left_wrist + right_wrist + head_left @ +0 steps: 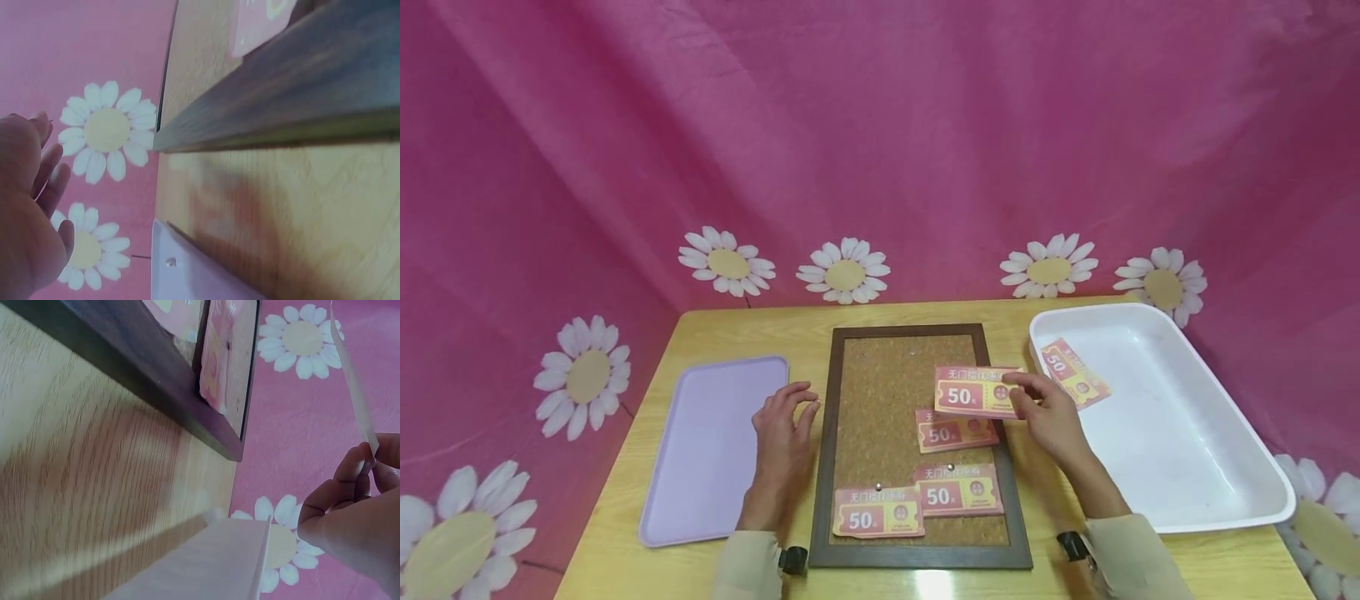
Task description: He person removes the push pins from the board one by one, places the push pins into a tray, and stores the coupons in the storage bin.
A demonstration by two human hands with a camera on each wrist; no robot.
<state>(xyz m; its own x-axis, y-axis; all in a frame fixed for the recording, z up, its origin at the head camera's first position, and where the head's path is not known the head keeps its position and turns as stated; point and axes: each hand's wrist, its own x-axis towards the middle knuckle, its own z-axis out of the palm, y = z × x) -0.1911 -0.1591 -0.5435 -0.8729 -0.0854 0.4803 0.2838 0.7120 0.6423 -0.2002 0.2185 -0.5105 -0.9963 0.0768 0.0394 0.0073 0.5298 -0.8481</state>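
Observation:
A red and yellow paper coupon marked 50 (964, 392) is pinched at its right end by my right hand (1051, 414). It hovers over the upper right of a cork board (874, 417) with a dark frame. Three similar coupons lie on the cork: a partly covered one (951, 435), one at lower right (958, 493) and one at lower left (878, 515). A silver pushpin (878, 487) shows on the lower left coupon. My left hand (781, 433), beside the board's left edge, pinches what looks like a pushpin; its thin needle (52, 120) sticks out from the fingertips.
To the right stands a white tray (1180, 433) with raised walls; a loose coupon (1078, 377) leans at its left side. A shallow purple tray (707, 450) lies left of the board. Behind the wooden table (805, 329) hangs a pink flowered cloth (925, 167).

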